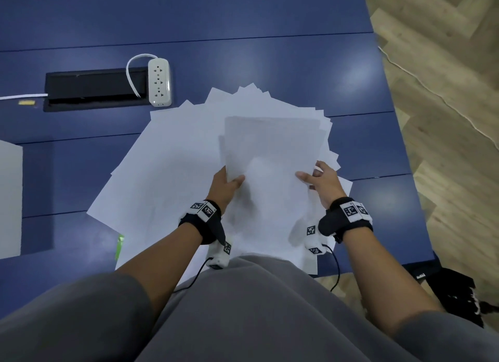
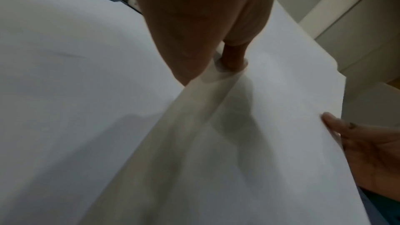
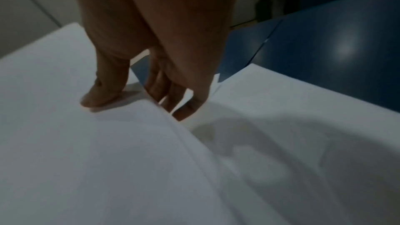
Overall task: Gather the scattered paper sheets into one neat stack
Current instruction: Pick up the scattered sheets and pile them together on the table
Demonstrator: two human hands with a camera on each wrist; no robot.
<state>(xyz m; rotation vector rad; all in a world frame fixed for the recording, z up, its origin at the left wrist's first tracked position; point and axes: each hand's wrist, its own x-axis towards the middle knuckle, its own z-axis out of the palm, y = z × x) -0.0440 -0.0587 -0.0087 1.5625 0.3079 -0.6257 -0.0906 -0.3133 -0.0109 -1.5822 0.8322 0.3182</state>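
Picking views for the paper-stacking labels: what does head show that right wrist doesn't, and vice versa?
Head only: the white power strip, the black rectangular cable slot in the table, the fanned loose white paper sheets and the left hand gripping the bundle's left edge.

Right wrist only: close up, the right hand's thumb lies on top of the bundle's edge while its fingers curl beneath it.

Both: the right hand, the lifted bundle of white paper sheets it holds, and the dark blue table.
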